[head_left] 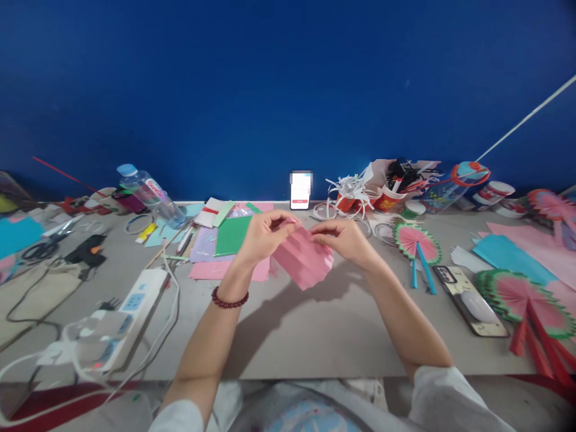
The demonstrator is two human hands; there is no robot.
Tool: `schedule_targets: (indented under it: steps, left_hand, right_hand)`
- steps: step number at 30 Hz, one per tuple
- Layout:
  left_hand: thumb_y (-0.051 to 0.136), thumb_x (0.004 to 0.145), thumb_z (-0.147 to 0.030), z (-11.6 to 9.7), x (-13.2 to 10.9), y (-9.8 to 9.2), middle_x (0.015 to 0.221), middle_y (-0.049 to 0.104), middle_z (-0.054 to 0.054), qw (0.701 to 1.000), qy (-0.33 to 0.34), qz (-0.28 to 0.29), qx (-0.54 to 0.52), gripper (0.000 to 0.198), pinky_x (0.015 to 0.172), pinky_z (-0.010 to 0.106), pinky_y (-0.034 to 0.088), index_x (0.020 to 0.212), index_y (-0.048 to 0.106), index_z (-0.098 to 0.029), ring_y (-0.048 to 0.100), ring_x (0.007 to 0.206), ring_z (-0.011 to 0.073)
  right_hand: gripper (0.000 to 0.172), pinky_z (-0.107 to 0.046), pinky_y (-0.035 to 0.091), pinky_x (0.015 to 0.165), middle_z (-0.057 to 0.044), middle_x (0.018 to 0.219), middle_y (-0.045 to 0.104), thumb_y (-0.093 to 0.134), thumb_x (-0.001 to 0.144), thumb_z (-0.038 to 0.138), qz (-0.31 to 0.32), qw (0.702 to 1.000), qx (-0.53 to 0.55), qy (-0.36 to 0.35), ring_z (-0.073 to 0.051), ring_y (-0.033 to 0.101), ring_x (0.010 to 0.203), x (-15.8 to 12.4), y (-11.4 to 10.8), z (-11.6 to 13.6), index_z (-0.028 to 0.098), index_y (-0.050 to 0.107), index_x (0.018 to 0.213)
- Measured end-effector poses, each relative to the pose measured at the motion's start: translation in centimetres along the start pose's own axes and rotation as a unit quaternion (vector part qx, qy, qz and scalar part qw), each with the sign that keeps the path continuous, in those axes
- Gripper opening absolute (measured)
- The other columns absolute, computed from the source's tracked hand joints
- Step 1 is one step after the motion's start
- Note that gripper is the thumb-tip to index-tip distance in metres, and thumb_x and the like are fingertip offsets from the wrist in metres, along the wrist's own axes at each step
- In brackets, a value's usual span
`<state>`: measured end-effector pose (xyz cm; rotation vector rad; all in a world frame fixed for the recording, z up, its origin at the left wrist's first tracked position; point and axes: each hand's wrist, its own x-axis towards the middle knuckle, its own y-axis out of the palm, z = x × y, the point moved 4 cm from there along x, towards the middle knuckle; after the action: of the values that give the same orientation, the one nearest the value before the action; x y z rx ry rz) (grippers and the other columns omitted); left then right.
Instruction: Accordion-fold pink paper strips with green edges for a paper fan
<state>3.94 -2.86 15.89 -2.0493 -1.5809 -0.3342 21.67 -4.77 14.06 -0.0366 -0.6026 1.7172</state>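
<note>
A pink sheet of paper (303,258), pleated into accordion folds, is held in the air above the grey table (315,324). My left hand (265,235) pinches its upper left edge, fingers curled closed. My right hand (344,239) pinches the upper right edge, fingers closed too. A dark red bead bracelet (229,300) circles my left wrist. Under the hands lie loose green (231,235), pink and lilac sheets.
A white power strip (128,312) with cables and a black glue gun (87,249) lie left. A water bottle (150,193) and scissors (42,246) sit further back. Finished paper fans (416,240) (517,294), a phone (472,300), cups with scraps (382,192) are right. A white phone (300,189) stands against the blue wall.
</note>
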Motion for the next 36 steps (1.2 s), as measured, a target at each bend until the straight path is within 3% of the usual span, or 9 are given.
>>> schedule_targets:
  steps: [8, 17, 25, 31, 36]
  left_hand:
    - [0.07, 0.077, -0.027, -0.4, 0.0, -0.1, 0.073, 0.072, 0.004, 1.0, 0.015, -0.003, -0.005, 0.011, 0.056, 0.024, 0.051, 0.075, 0.069, -0.017, 0.064, 0.066, 0.0135]
    - [0.067, 0.075, -0.026, -0.5, -0.2, -0.1, 0.075, 0.071, 0.004, 0.999, -0.042, -0.006, 0.014, 0.009, 0.063, 0.024, 0.051, 0.075, 0.068, -0.016, 0.063, 0.071, 0.0134]
    - [0.074, 0.07, -0.032, 0.0, -0.3, 0.4, 0.079, 0.069, 0.004, 0.992, -0.087, 0.089, 0.034, 0.022, 0.062, 0.023, 0.048, 0.083, 0.067, -0.016, 0.062, 0.071, 0.0131]
    - [0.075, 0.069, -0.04, 0.5, -0.1, -0.3, 0.07, 0.069, 0.004, 0.995, -0.091, 0.022, 0.037, 0.025, 0.055, 0.023, 0.047, 0.071, 0.068, -0.016, 0.061, 0.064, 0.0133]
    - [0.076, 0.068, -0.041, 0.5, 0.0, -0.5, 0.069, 0.069, 0.004, 0.996, -0.087, 0.014, 0.029, 0.027, 0.053, 0.022, 0.046, 0.07, 0.067, -0.016, 0.06, 0.061, 0.0121]
  right_hand:
    - [0.015, -0.025, 0.05, 0.061, -0.002, 0.073, 0.073, 0.072, 0.073, 0.035, -0.013, 1.0, 0.009, 0.003, -0.014, 0.065, 0.067, -0.1, -0.1, 0.1, 0.021, 0.075, 0.075]
    - [0.012, -0.026, 0.048, 0.064, -0.003, 0.075, 0.074, 0.068, 0.077, 0.03, -0.022, 1.0, -0.019, 0.009, -0.016, 0.066, 0.07, -0.1, 0.2, 0.3, 0.021, 0.075, 0.076]
    - [0.013, -0.025, 0.045, 0.064, -0.002, 0.072, 0.072, 0.063, 0.08, 0.019, -0.04, 0.99, -0.117, -0.062, -0.015, 0.064, 0.068, -0.5, 0.7, 1.9, 0.02, 0.073, 0.072]
    - [0.01, -0.025, 0.047, 0.069, -0.002, 0.081, 0.075, 0.066, 0.08, 0.023, -0.025, 0.994, -0.102, -0.033, -0.016, 0.067, 0.076, -0.3, 0.1, 1.6, 0.021, 0.075, 0.08]
    - [0.009, -0.025, 0.047, 0.066, -0.002, 0.078, 0.074, 0.067, 0.078, 0.025, -0.016, 0.996, -0.089, -0.005, -0.016, 0.066, 0.072, -0.2, -0.5, 1.0, 0.021, 0.075, 0.08]
